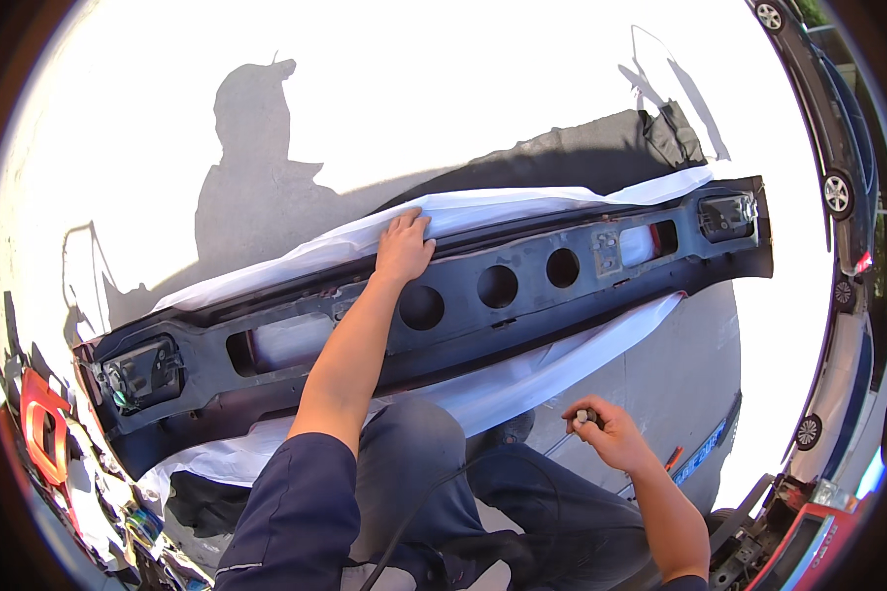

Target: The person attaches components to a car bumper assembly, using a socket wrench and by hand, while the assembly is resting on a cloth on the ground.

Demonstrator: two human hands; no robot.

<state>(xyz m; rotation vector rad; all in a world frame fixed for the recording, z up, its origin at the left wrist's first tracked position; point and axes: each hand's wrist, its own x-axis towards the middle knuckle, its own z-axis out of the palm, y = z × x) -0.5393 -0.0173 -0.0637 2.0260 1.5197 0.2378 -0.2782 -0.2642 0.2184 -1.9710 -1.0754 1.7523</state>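
Observation:
A long dark plastic vehicle bumper [463, 271] lies with its inner side up, slanting across the view. It has several round holes and a lamp-like unit [727, 218] near each end. My left hand [404, 244] rests on its upper edge, fingers stretched out over the rim, touching the white sheet there. Apart from the bumper, above my right thigh, my right hand [609, 435] is closed around a small tool with a pale end [583, 419]. A thin rod appears to run from it toward the lower left; its exact kind is unclear.
White sheeting [581, 360] lies under the bumper. A black cable [404, 527] crosses my lap. An orange-red part [44, 424] and clutter are at the left. A red vehicle part [808, 542] stands lower right, a blue plate [702, 451] nearer me. Parked cars [838, 192] line the right.

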